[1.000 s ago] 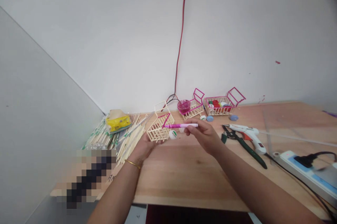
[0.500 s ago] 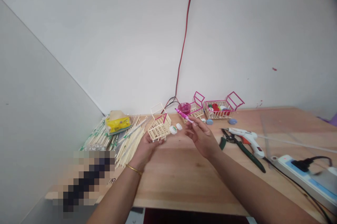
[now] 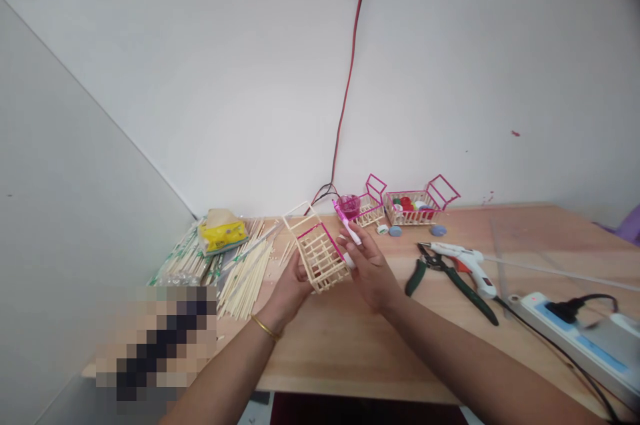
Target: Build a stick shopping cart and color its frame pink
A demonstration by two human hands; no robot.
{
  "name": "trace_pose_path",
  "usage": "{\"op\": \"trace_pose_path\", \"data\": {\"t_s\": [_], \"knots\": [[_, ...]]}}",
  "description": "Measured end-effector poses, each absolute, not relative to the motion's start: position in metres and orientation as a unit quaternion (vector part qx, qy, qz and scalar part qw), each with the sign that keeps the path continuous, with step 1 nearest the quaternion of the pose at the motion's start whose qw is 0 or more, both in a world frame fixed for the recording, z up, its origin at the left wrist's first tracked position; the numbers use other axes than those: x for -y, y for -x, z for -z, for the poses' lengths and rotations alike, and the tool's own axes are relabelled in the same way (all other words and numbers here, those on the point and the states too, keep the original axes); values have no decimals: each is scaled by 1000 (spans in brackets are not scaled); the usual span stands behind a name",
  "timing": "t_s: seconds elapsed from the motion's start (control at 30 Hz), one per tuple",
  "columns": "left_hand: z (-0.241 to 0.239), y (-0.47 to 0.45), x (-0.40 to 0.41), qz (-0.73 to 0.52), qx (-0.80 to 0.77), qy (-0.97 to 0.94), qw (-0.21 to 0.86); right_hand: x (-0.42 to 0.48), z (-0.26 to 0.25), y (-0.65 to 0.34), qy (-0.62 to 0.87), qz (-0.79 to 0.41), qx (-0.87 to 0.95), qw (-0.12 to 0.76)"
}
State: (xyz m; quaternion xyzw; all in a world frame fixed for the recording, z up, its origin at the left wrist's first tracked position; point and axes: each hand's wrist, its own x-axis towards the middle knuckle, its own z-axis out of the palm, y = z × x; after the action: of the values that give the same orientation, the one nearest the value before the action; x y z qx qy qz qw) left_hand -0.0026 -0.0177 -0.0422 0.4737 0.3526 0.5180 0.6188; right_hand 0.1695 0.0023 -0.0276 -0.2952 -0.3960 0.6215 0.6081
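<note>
My left hand (image 3: 291, 287) is closed round the lower left side of a small wooden-stick cart (image 3: 323, 258), tilted with its open top towards me. Two top rails of the cart are painted pink, while its raised handle frame is bare. In my right hand (image 3: 373, 275) is a paintbrush (image 3: 345, 217), pointing up and left, its front part coated pink. That hand's fingers are at the cart's right side, by a white wheel (image 3: 349, 261) that they partly cover. Behind the brush stands a cup of pink paint (image 3: 350, 204).
At the back stand a smaller pink-trimmed cart (image 3: 371, 210) and a larger one (image 3: 413, 208) with coloured caps. Pliers (image 3: 465, 288), a glue gun (image 3: 470, 262) and a power strip (image 3: 575, 338) lie right. Loose sticks (image 3: 245, 278) and a yellow packet (image 3: 223, 232) lie left.
My left hand has turned the cart and brought it nearer and to the right, showing its inside. My right hand has moved down and left to the cart's side, the brush now steeper.
</note>
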Motion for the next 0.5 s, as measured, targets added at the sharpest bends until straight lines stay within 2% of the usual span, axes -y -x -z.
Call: {"op": "trace_pose_path", "data": {"t_s": [0.3,0.5], "knots": [[45,26,16,-446,-312,-506,669,-11,10,-182,312,-610,363,631],[36,48,15,-391,-327,-535,674,-17,0,-198,315,-676,357,563]]}}
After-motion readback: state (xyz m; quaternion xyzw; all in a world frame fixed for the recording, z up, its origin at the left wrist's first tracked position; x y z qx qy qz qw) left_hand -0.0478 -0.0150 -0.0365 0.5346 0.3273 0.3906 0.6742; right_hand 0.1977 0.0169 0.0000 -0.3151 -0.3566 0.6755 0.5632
